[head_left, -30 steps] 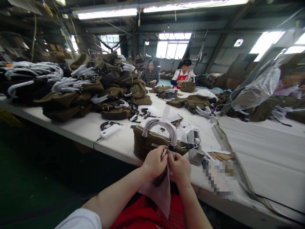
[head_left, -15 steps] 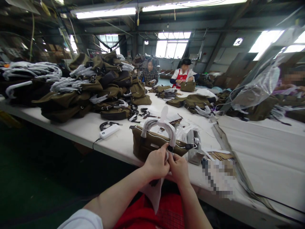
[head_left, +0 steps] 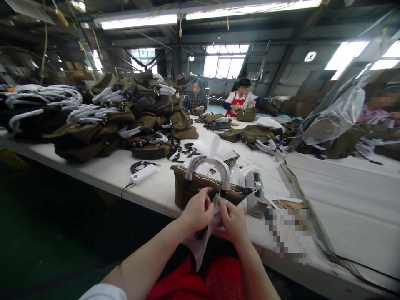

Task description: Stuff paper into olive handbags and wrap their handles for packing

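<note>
An olive-green handbag (head_left: pixel 181 188) stands at the near edge of the white table, its arched handle (head_left: pixel 223 171) wrapped in clear or white film. Thin white wrapping sheet (head_left: pixel 203 246) hangs down from beside the metal ring (head_left: pixel 223 193) at the handle's right base. Pinched between thumb and fingers of my right hand (head_left: pixel 234 220) is the upper part of this sheet, just below the ring. My left hand (head_left: pixel 197 210) is close on the other side, in front of the bag, fingers bent and apart. Whether its thumb touches the sheet is hard to see.
Many olive bags (head_left: pixel 90 135) with wrapped handles are piled at the left. A white power bank (head_left: pixel 143 173) with a cable lies near the table edge. Right of the bag stands a grey box (head_left: pixel 256 200). Across the table a person in a red apron (head_left: pixel 239 103) handles another bag.
My left hand has drawn away from the ring, down and left, its fingers loosening. More of the white sheet and the ring now show. My right hand stays at the sheet.
</note>
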`<state>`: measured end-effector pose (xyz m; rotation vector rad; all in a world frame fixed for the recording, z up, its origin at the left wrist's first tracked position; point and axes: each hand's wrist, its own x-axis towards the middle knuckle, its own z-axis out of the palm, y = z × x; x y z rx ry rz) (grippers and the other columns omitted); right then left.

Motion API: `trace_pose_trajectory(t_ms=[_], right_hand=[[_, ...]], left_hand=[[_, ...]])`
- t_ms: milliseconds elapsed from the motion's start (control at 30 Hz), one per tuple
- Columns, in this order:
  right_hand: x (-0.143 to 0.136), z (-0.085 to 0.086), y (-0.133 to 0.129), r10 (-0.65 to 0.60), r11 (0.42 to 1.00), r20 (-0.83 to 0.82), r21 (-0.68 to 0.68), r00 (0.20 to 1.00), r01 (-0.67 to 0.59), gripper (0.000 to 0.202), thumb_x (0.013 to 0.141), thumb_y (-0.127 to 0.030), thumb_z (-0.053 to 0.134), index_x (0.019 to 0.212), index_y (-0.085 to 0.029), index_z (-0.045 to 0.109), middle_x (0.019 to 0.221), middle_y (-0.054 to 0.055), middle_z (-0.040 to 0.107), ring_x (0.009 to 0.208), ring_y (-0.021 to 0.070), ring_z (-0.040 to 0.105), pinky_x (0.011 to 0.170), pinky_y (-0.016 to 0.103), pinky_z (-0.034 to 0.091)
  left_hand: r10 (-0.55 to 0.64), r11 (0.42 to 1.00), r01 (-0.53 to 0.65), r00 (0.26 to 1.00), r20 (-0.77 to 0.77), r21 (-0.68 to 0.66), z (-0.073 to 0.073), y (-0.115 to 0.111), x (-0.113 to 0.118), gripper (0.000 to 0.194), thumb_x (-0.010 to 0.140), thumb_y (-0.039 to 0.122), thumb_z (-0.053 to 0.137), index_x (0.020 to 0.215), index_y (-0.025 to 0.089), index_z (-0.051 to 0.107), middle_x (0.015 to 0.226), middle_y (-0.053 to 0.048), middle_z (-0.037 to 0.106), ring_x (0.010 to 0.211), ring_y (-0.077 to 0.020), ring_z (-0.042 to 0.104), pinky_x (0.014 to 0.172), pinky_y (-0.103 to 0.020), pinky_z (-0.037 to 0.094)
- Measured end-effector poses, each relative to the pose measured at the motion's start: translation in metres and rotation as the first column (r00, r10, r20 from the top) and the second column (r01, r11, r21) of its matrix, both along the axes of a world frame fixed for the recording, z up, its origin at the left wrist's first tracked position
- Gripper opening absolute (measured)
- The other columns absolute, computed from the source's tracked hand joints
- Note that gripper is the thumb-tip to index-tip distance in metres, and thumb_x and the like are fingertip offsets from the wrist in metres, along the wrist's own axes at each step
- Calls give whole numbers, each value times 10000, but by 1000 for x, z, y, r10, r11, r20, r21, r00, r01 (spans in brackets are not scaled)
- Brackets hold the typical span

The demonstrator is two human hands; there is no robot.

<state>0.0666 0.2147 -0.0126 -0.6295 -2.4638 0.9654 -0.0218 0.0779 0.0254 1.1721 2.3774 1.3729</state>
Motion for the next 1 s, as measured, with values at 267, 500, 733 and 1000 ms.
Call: trace_pose_trajectory(t_ms=[267, 500, 733, 1000], right_hand=[[-2, -6, -5, 33, 990, -84, -133, 996, -44, 524, 939, -569, 308, 690, -201, 586, 606, 25, 629, 575, 185, 577, 546, 271, 374], [3, 3, -3, -47, 998, 84, 50, 995, 43, 593, 959, -555, 219, 650, -235, 612, 639, 52, 671, 631, 226, 623, 565, 301, 369], [6, 10, -2, -31, 999, 98, -9, 995, 32, 611, 943, -600, 251, 563, -234, 558, 555, 41, 637, 563, 206, 597, 529, 289, 356], [17, 32, 12, 29, 993, -37, 115, 999, -25, 313, 916, -395, 430, 1059, -217, 644, 769, 40, 718, 702, 210, 666, 627, 281, 442]], left_hand=[[-143, 988, 92, 837, 527, 122, -29, 0, -5, 402, 793, 520, 612, 882, 129, 640, 820, -59, 682, 731, -187, 608, 667, -278, 443], [-140, 965, -60, 703, 697, 255, -45, 21, -3, 625, 577, 592, 795, 896, 68, 674, 770, -77, 681, 685, -186, 603, 652, -285, 451], [-126, 958, -86, 729, 673, 273, -49, 20, -5, 652, 610, 675, 738, 821, 60, 695, 668, -59, 652, 602, -160, 567, 569, -266, 402], [-143, 950, -102, 699, 701, 295, -47, 21, -7, 646, 574, 639, 787, 831, 50, 724, 692, -85, 681, 618, -183, 593, 605, -293, 448]])
